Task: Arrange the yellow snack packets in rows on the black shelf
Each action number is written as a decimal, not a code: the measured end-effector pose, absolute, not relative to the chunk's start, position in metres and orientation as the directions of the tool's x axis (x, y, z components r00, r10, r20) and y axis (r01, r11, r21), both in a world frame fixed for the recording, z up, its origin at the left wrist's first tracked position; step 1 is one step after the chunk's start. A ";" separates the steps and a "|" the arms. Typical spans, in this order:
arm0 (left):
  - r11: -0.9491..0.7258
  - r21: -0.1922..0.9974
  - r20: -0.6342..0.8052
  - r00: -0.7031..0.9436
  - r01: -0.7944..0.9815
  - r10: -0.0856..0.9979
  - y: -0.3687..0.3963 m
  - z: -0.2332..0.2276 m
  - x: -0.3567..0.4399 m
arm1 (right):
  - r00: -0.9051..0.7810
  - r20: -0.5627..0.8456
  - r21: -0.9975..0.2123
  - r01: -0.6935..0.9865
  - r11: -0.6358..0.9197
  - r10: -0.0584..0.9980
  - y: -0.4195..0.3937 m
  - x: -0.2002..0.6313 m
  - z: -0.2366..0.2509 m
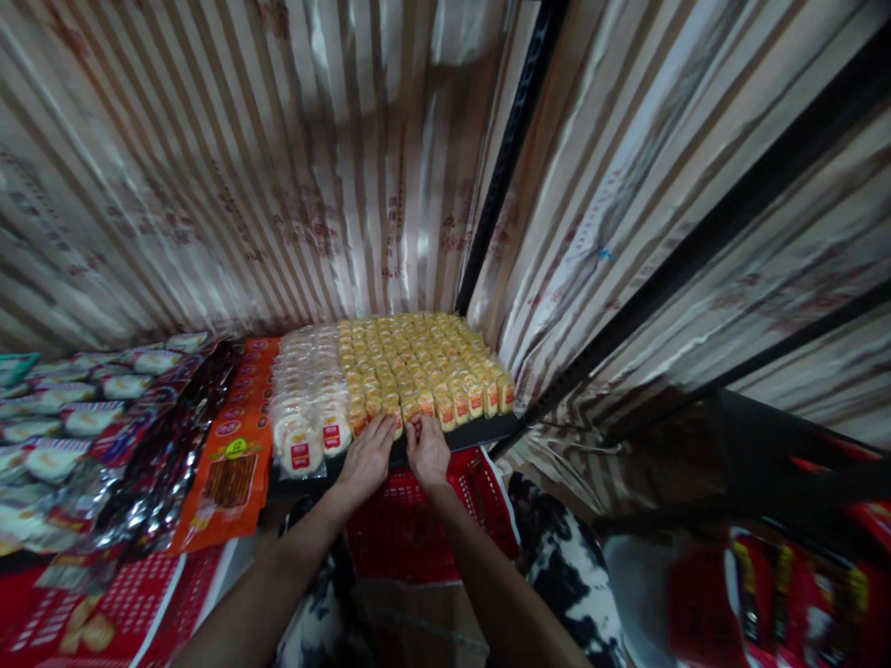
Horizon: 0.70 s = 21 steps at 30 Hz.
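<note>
Far left of the shelf: rows of white snack packets lying flat. To their right, a run of dark glossy packets, then an orange packet lapping over the shelf's near edge.

Next right: a block of round pale cakes in clear wrap with red labels, packed in columns that run from the near edge toward the far striped wall.

My left hand rests at the near edge of the shelf, just right of that block. Its fingers are curled forward and touch the front row of the small yellow wrapped cakes. I cannot tell whether they pinch a cake or only press against it.

My right hand lies just beside the left hand, the two nearly touching. Its fingers are bent down onto the same front row, at the cake directly beyond them. A closed grip is not confirmed; the fingertips hide the contact.

Relation that matters: the yellow cakes lie directly beyond both sets of fingers, on the far side. The front row runs left to right along the shelf edge; each cake stands on end with its label facing near. Both hands are equally near; the left covers the row's left end, and the remaining row extends to the right of the right hand.

Below the hands, nearer to me: a red plastic basket. Far right: a black upright post at the corner and red bags low down.
</note>
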<state>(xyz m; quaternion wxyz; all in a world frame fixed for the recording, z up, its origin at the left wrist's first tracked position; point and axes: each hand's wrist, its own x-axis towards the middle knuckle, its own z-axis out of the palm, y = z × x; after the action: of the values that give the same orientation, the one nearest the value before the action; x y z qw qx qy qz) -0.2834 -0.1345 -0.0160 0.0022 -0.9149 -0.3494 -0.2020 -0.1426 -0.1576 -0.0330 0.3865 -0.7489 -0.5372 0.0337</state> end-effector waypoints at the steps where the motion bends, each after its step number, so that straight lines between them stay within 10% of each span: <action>1: -0.753 0.142 0.360 0.675 0.643 0.644 -0.135 -0.016 -0.284 | 0.424 0.370 -0.616 0.778 -0.124 0.826 -0.158 -0.144 -0.032; 12: -0.754 0.319 0.464 0.598 0.575 0.653 -0.139 0.009 -0.304 | 0.316 0.487 -0.652 0.752 0.098 0.814 -0.158 -0.136 -0.040; 17: -0.494 0.642 0.619 -0.018 0.586 0.785 -0.093 0.027 -0.365 | 0.259 0.635 -0.563 0.801 0.206 0.728 -0.162 -0.140 -0.022; 21: -0.226 0.955 0.292 -0.474 0.193 0.831 -0.020 0.018 -0.428 | 0.001 0.708 -0.398 0.827 0.398 0.706 -0.142 -0.165 0.016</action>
<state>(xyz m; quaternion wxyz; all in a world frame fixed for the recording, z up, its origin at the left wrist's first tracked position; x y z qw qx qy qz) -0.4281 -0.0204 0.0184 -0.2485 -0.4486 -0.5703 -0.6417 -0.1648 -0.1418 0.0158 0.4515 -0.5447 -0.7036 -0.0665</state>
